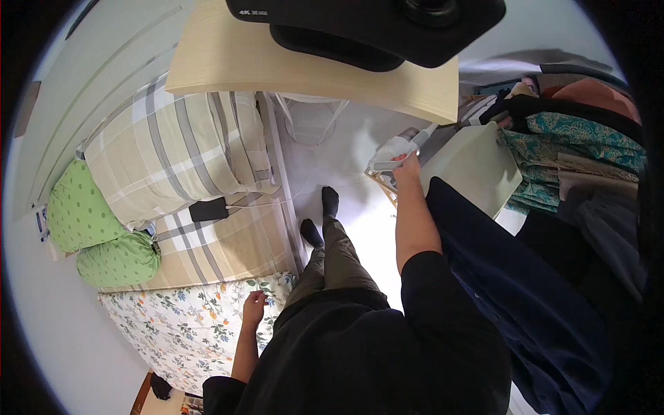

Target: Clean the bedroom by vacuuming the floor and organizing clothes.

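My right hand (407,167) grips the handle of a white and grey handheld vacuum cleaner (391,150), beside a pale box-like piece with a smooth top (472,163). The vacuum's far end is partly hidden under the edge of a light wooden board (321,83). My left hand (254,307) hangs at my side over a floral-print cover (197,321), its fingers loosely curled and holding nothing. Whether it touches the cover cannot be told.
To the left is a bed with a plaid sheet (223,249), a folded plaid quilt (166,150), green dotted pillows (85,207) and a black smartphone (208,209) on a white cable. Hanging clothes (524,290) crowd the right. A white-legged stool (311,122) stands under the board.
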A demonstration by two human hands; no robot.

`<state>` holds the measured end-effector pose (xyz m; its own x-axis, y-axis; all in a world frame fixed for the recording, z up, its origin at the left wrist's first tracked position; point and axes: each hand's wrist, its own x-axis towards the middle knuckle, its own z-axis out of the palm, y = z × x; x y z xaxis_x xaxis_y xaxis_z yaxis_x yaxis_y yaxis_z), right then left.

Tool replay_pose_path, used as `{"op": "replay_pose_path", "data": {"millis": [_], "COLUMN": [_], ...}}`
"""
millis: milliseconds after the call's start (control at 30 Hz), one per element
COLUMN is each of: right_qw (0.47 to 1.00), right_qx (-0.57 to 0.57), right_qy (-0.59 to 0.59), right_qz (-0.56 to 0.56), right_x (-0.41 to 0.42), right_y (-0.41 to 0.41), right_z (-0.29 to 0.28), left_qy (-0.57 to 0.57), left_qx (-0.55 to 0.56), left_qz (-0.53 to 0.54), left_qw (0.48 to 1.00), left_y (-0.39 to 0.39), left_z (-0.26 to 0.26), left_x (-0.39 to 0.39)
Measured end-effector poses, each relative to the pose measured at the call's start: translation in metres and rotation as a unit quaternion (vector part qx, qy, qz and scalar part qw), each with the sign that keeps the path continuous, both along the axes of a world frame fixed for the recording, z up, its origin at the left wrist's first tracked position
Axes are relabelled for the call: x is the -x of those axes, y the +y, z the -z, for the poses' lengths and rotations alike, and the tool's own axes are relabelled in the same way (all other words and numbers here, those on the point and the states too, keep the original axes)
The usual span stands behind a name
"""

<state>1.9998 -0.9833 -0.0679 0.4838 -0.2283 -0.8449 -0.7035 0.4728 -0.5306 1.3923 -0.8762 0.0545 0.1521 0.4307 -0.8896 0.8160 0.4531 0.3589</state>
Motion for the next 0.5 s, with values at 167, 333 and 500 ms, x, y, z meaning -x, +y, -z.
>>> {"op": "replay_pose_path", "data": {"millis": [167,333,500], "right_qw": [1.000,0.999,0.997], "right_qx": [-0.021,-0.037,-0.051], "right_qy": [0.007,-0.001,0.031], "right_qz": [-0.021,-0.025,-0.045], "right_x": [0.048,0.106,0.161], "right_y": [0.019,0.032,0.031], "right_z": [-0.011,-0.013,-0.037], "left_qy": [0.009,-0.040,-0.066], "left_qx": [-0.006,-0.014,-0.020], "left_qz": [0.056,0.003,0.011], "left_qw": [0.998,0.999,0.998], "left_y": [-0.006,-0.008,-0.016], "left_z": [0.008,0.008,0.013], "left_x": [0.005,-0.006,0.003]}}
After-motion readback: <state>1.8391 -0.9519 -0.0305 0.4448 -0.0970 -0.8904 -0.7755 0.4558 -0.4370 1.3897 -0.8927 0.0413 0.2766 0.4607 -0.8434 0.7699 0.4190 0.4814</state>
